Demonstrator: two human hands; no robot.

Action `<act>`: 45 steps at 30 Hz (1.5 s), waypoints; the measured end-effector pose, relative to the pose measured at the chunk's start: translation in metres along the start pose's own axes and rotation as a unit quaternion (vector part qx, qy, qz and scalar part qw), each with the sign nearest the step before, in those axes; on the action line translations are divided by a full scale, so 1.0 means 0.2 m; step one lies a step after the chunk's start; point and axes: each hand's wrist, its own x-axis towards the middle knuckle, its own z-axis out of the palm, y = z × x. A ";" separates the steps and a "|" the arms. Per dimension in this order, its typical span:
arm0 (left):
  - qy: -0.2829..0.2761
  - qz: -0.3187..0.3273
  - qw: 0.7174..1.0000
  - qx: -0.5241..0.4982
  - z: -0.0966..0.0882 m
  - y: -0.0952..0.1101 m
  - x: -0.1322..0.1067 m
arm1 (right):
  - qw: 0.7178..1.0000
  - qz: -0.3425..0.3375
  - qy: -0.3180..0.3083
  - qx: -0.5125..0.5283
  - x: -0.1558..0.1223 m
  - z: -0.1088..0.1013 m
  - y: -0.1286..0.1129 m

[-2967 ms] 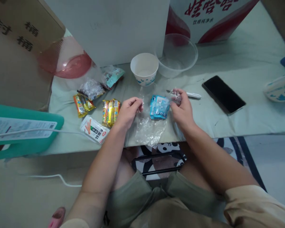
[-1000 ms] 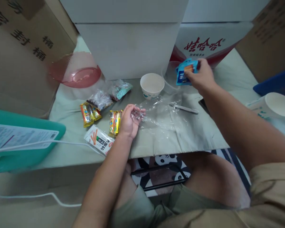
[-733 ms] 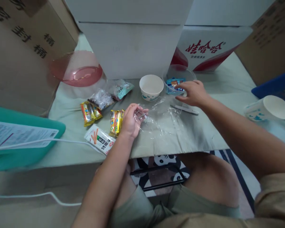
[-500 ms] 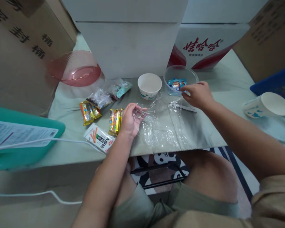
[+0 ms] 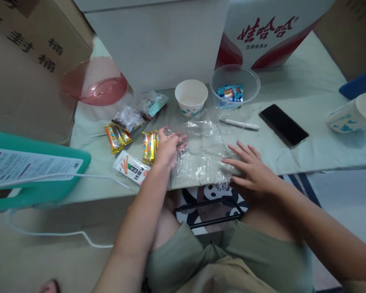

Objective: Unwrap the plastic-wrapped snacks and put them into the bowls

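A clear, crinkled plastic bag [image 5: 198, 162] lies spread on the cloth-covered table, its near edge reaching the front edge. My left hand [image 5: 168, 147] is at the bag's left side, fingers loosely curled on the film. At the lower right of the bag, my right hand [image 5: 251, 169] is open with fingers spread, touching or just above the film. Beyond the bag stands a white paper cup [image 5: 191, 97] with blue-green print. To its right, a clear round tub [image 5: 251, 87] contains blue snack packets [image 5: 230, 94]. A white pen [image 5: 240, 124] lies between tub and right hand.
Left of the bag are yellow snack packs [image 5: 117, 137], a white snack packet [image 5: 131, 167] and other wrapped snacks [image 5: 128, 118]. A phone [image 5: 283, 125] and a tilted paper cup [image 5: 343, 118] are to the right. A green jug [image 5: 33, 191], pink bowl [image 5: 103, 91] and cartons [image 5: 158, 49] surround the table.
My right hand has moved from beside the tub toward me, to the bag's right side, and its fingers have spread. The phone has come into sight. The view has shifted slightly.
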 end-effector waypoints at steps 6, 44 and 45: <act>-0.147 0.003 0.981 0.128 -0.05 0.05 -0.01 | 0.998 -0.035 0.049 0.032 0.01 -0.05 -0.03; -0.357 0.408 0.650 0.533 -0.16 -0.16 -0.22 | 0.823 0.245 0.379 0.345 0.25 -0.02 0.02; -0.344 0.399 0.702 0.479 -0.16 -0.16 -0.21 | 0.823 0.234 0.392 0.339 0.24 -0.02 0.03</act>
